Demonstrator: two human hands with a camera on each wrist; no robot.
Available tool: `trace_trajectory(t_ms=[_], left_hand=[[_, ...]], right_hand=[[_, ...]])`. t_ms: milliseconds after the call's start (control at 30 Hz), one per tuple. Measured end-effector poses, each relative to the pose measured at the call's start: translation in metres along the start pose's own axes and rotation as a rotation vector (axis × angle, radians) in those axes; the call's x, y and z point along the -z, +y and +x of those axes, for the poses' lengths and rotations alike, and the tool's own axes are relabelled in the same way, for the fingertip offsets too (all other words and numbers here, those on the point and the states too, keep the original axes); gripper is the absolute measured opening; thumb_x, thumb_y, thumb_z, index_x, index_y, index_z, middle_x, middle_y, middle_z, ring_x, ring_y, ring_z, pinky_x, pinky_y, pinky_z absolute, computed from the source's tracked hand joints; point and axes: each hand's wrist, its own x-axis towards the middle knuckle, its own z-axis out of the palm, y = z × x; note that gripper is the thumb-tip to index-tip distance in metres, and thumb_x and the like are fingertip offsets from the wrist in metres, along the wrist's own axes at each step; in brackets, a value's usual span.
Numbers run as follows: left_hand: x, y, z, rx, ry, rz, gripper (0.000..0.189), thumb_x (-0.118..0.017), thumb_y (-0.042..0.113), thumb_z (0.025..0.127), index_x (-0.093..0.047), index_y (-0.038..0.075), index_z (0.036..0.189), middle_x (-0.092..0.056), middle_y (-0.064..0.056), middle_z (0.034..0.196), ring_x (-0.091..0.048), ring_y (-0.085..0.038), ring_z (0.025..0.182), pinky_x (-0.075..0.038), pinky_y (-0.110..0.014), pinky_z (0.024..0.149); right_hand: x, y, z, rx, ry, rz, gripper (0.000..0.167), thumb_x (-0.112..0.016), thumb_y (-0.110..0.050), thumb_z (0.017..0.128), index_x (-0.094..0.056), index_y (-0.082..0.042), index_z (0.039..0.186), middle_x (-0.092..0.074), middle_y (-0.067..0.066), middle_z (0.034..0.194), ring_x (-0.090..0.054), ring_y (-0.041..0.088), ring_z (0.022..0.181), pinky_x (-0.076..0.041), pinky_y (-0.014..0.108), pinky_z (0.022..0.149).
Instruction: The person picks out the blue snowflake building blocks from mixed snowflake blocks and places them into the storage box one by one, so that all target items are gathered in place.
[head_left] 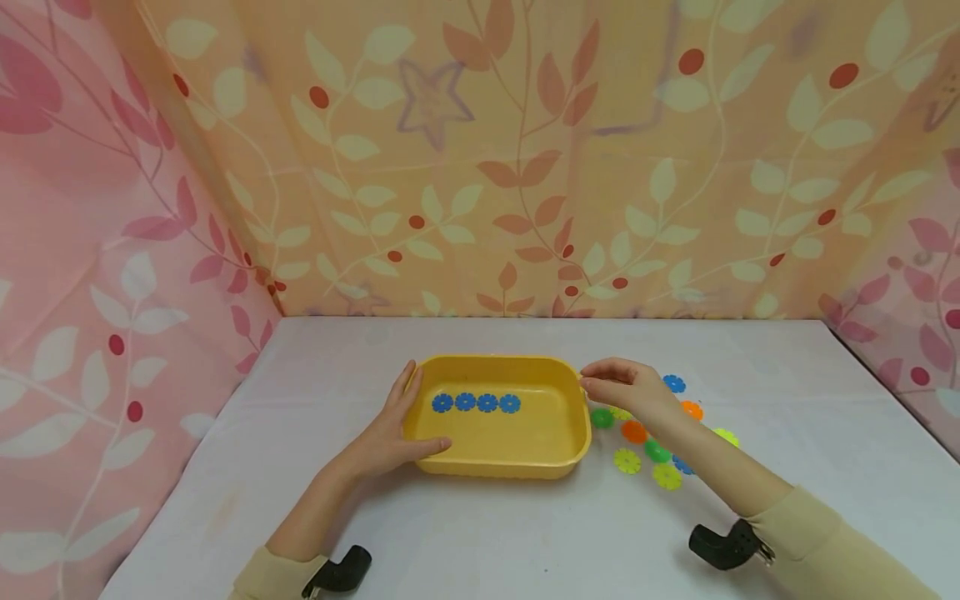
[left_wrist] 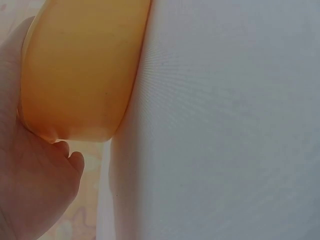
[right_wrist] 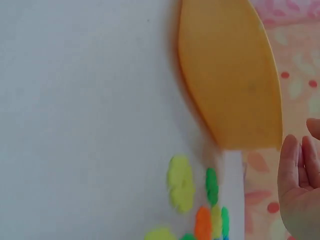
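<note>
A yellow plastic basin [head_left: 495, 460] stands on the white table, with a row of several blue flower-shaped discs [head_left: 487, 403] along its floor. My left hand [head_left: 390, 433] grips its left end, thumb over the front rim and fingers spread along the outer side. In the left wrist view, that hand [left_wrist: 35, 185] wraps the end of the basin [left_wrist: 85, 75]. At the right rim is my right hand [head_left: 626, 387], fingers loosely bent and thumb close to them. The right wrist view shows this hand [right_wrist: 302, 185] beside the basin's end [right_wrist: 230, 75], nothing visible between its fingers.
Right of the basin lies a loose scatter of flower discs: green [head_left: 602, 418], orange [head_left: 633, 431], yellow [head_left: 627, 461] and blue [head_left: 674, 383], some behind the right forearm. Floral curtains [head_left: 480, 183] stand around the white table [head_left: 525, 533]. A black wrist camera [head_left: 723, 546] sits below the right sleeve.
</note>
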Motion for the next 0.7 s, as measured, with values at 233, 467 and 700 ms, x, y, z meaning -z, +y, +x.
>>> trace_trajectory(t_ms=[233,467,700], left_hand=[[0.000,0.000,-0.001,-0.006,-0.003,-0.004,0.118,-0.080,0.048,0.077,-0.002,0.013,0.158,0.013,0.006,0.162,0.003,-0.031,0.148,-0.011,-0.059,0.113],[0.000,-0.002,-0.001,-0.020,0.008,-0.001,0.115,-0.080,0.044,0.078,-0.003,0.012,0.158,0.012,0.003,0.162,0.003,-0.033,0.147,-0.011,-0.060,0.113],[0.000,-0.002,0.000,-0.023,0.009,-0.002,0.114,-0.079,0.044,0.079,-0.004,0.013,0.158,0.012,0.003,0.162,0.004,-0.033,0.147,-0.010,-0.061,0.112]], right_hand=[[0.033,0.025,-0.017,-0.075,0.028,-0.010,0.061,-0.067,-0.043,0.091,-0.055,0.000,0.132,-0.058,0.016,0.128,-0.060,0.030,0.112,-0.050,0.036,0.094],[0.056,0.049,-0.024,-0.112,0.064,-0.136,0.052,-0.065,-0.039,0.094,-0.058,-0.002,0.130,-0.060,0.012,0.124,-0.060,0.022,0.103,-0.051,0.023,0.083],[0.065,0.056,-0.024,-0.073,0.082,-0.267,0.043,-0.068,-0.027,0.093,-0.060,0.001,0.124,-0.064,0.011,0.106,-0.057,0.024,0.092,-0.050,0.021,0.074]])
